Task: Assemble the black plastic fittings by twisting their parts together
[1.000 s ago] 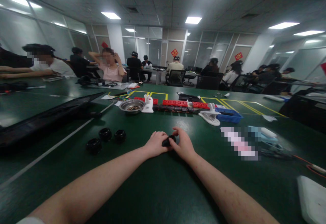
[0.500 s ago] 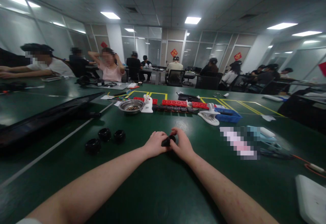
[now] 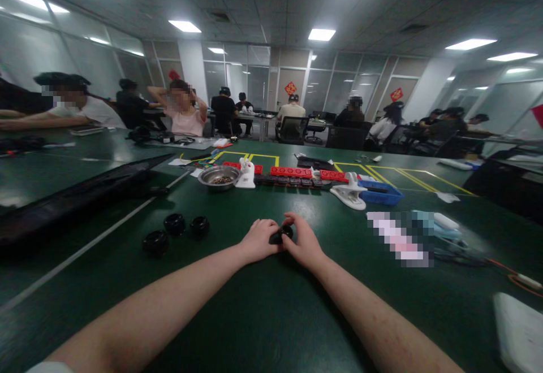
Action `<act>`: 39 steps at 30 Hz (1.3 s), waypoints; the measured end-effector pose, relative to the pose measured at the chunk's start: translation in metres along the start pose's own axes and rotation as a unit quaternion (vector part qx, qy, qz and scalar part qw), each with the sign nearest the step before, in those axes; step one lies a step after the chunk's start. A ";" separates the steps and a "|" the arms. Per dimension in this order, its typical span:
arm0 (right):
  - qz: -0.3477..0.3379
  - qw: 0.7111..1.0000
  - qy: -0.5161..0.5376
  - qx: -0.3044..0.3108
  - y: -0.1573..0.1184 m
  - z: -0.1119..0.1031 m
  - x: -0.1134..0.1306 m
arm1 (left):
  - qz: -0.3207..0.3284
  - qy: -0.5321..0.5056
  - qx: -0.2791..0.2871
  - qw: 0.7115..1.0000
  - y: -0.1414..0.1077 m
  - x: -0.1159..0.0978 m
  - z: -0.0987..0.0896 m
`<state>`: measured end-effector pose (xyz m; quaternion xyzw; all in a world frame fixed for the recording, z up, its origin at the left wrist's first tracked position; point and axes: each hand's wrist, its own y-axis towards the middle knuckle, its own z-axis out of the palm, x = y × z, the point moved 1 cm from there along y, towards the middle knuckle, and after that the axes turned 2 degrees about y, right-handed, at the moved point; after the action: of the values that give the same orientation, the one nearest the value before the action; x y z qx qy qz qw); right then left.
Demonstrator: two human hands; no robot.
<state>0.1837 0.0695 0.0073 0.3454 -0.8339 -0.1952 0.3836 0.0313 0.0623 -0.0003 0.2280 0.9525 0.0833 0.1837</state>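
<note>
A small black part [image 3: 281, 234] is held between both hands at the middle of the green table [image 3: 237, 311]. My left hand [image 3: 261, 239] has its fingers closed round the part's left side. From the right, my right hand [image 3: 304, 241] grips the same part, thumb in front and curved fingers behind. Some of the part is hidden by the fingers. To the left of my hands stand three black ring-shaped parts [image 3: 174, 224], close together.
Behind my hands are a metal bowl [image 3: 219, 177] of small pieces, white clamps [image 3: 350, 192], a red strip [image 3: 291, 172] and a blue tray [image 3: 380, 193]. A long black panel [image 3: 85, 195] lies left. A white object [image 3: 520, 328] sits at right. Several people sit beyond.
The black part has turned slightly between my fingers. Both hands stay in nearly the same place.
</note>
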 end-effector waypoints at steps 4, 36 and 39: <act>-0.002 1.000 -0.003 -0.010 0.000 0.000 0.000 | -0.001 0.001 -0.002 1.000 0.000 0.000 0.000; 0.013 1.000 0.001 -0.012 0.001 -0.001 -0.002 | 0.005 0.007 -0.008 1.000 -0.001 -0.001 0.000; 0.014 1.000 0.008 0.000 0.001 0.000 -0.003 | 0.006 0.006 -0.009 1.000 -0.002 -0.001 0.000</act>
<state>0.1849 0.0721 0.0062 0.3354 -0.8354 -0.1870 0.3933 0.0313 0.0606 -0.0004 0.2312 0.9517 0.0941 0.1790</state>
